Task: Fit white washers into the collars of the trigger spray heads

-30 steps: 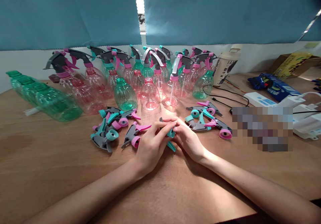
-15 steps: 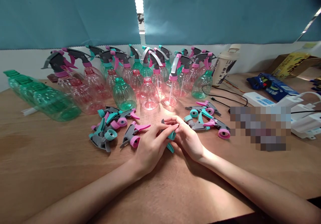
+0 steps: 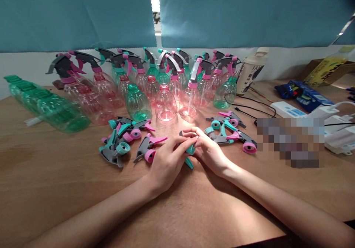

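Note:
Between my hands is a grey and teal trigger spray head (image 3: 190,150), its teal collar and trigger showing below my fingers. My left hand (image 3: 168,163) is closed round its body from the left. From the right, my right hand (image 3: 208,152) has its fingers curled over the same spray head, with fingertips meeting near the collar. The fingers hide most of its grey body. A grey and pink spray head (image 3: 146,148) lies just left of my left hand. Several more loose spray heads (image 3: 118,148) are piled further left, and another group (image 3: 222,137) lies right of my right hand.
Behind my hands stand several pink bottles (image 3: 165,105) and green bottles (image 3: 138,105), many with spray heads on. Green bottles (image 3: 59,113) stand at far left. To the right are a cream tumbler (image 3: 251,72), black cables (image 3: 257,107), a blue packet (image 3: 307,94) and a power strip (image 3: 288,110).
The view has shifted very slightly. Both hands keep the same hold on the spray head, and nothing else has visibly moved.

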### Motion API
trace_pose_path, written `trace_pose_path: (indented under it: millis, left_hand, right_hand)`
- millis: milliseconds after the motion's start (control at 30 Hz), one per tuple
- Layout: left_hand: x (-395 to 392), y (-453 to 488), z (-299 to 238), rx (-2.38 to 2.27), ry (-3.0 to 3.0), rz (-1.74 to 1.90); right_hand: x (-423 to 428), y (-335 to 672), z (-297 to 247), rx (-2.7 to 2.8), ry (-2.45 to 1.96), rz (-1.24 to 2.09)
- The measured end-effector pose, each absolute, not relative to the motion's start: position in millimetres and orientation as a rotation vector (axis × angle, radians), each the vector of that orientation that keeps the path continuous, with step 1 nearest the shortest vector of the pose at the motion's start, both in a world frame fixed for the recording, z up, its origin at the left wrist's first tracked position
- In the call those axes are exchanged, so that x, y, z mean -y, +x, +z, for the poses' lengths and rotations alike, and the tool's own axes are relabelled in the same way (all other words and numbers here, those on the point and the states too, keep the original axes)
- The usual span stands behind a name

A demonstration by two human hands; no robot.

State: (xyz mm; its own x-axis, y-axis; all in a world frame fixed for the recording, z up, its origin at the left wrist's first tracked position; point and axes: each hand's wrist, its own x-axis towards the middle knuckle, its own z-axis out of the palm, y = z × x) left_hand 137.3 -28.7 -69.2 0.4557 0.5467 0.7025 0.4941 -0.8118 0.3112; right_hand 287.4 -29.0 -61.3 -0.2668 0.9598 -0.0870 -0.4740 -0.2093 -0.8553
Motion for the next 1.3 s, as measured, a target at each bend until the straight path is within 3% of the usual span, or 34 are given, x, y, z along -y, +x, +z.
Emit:
trace_pose_path:
  millis: [800, 1300]
  left_hand:
    - [24, 136, -70, -1.028, 2.678, 1.234]
    - [23, 135, -70, -1.143, 2.588, 1.206]
  right_hand:
    - [24, 294, -72, 1.016, -0.826, 1.686]
    - [9, 313, -66, 1.072, -0.904, 2.102]
